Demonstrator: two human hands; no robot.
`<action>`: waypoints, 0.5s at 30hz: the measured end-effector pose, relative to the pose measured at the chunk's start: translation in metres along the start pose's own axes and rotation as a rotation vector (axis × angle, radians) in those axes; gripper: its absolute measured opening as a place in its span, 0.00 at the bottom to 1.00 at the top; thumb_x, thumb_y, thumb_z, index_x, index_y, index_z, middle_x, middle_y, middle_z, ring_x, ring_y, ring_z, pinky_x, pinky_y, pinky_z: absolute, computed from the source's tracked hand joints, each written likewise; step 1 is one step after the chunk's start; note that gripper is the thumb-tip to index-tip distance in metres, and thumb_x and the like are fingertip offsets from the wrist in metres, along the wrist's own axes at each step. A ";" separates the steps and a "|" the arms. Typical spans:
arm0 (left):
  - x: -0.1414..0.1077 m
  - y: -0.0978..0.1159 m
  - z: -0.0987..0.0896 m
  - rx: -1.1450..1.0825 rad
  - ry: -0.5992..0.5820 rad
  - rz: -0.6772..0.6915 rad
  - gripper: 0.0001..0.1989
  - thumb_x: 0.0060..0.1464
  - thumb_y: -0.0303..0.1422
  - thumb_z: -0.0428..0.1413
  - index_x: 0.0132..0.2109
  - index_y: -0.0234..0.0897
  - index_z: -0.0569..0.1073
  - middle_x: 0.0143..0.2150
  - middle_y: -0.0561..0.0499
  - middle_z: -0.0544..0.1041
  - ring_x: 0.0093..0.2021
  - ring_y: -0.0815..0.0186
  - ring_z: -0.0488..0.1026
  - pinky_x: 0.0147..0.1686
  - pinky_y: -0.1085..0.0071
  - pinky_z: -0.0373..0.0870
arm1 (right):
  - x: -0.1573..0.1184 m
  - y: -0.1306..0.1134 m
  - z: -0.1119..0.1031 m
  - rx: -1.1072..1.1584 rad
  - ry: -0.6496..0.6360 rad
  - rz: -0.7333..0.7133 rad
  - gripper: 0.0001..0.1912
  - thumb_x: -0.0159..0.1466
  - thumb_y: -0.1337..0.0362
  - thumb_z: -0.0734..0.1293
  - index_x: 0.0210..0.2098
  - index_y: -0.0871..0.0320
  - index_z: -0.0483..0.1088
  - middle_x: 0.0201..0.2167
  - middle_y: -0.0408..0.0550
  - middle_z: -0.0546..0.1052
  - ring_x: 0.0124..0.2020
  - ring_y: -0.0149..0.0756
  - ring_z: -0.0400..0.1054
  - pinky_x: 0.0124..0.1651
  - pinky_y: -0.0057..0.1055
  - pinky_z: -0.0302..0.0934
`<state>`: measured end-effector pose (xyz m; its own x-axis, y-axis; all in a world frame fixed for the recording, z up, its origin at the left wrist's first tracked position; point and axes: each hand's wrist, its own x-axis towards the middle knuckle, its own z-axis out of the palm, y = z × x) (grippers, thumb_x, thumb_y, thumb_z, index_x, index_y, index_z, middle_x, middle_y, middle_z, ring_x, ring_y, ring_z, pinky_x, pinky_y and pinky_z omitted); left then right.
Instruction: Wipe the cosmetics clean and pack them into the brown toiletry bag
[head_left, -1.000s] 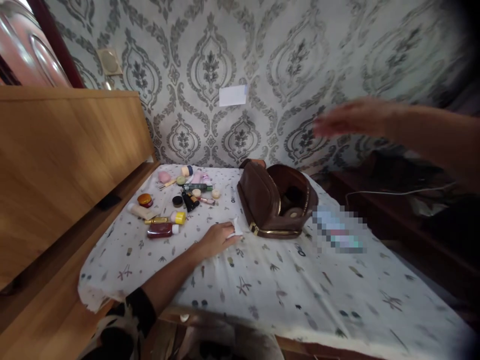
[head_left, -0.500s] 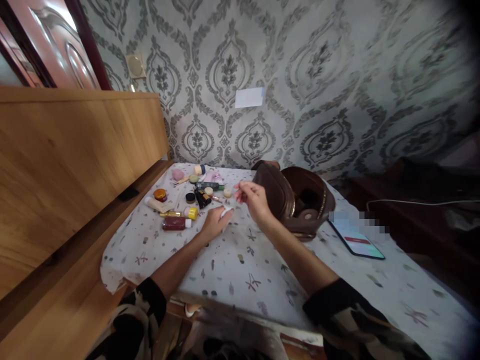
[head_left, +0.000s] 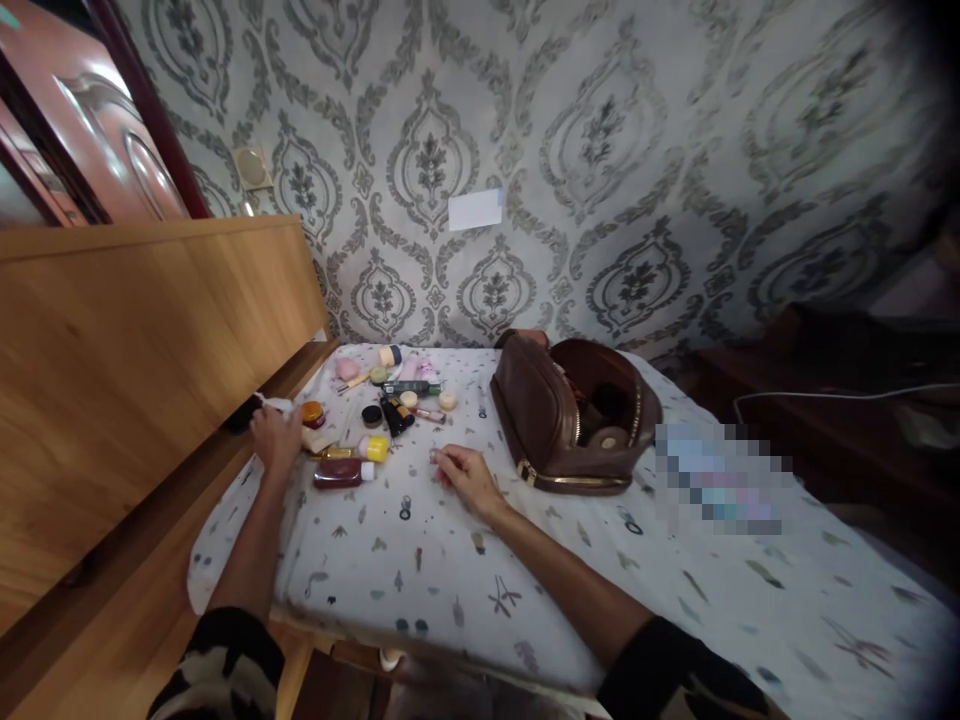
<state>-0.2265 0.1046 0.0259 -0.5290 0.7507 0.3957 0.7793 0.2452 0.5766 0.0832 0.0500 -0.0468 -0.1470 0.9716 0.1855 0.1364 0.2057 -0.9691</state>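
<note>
Head view | white tissue (head_left: 277,403) being gripped by left hand (head_left: 277,438), nine o'clock of orange jar (head_left: 312,413) | right hand (head_left: 466,476): fingers pinched together, contents unclear

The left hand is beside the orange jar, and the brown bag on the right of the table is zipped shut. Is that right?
Not quite: the brown bag is open, its inside showing in the head view. The left hand is indeed beside the orange jar.
</note>
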 end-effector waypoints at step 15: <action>0.048 -0.032 0.030 0.134 -0.299 -0.166 0.47 0.26 0.47 0.63 0.55 0.25 0.68 0.61 0.21 0.66 0.59 0.30 0.66 0.52 0.44 0.68 | -0.007 0.002 0.001 0.058 -0.015 0.048 0.10 0.64 0.62 0.62 0.28 0.59 0.68 0.20 0.40 0.70 0.19 0.27 0.61 0.25 0.24 0.57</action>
<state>-0.2666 0.1514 0.0053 -0.5455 0.8355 0.0666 0.7388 0.4418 0.5090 0.0831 0.0438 -0.0505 -0.1559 0.9783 0.1361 0.0872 0.1509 -0.9847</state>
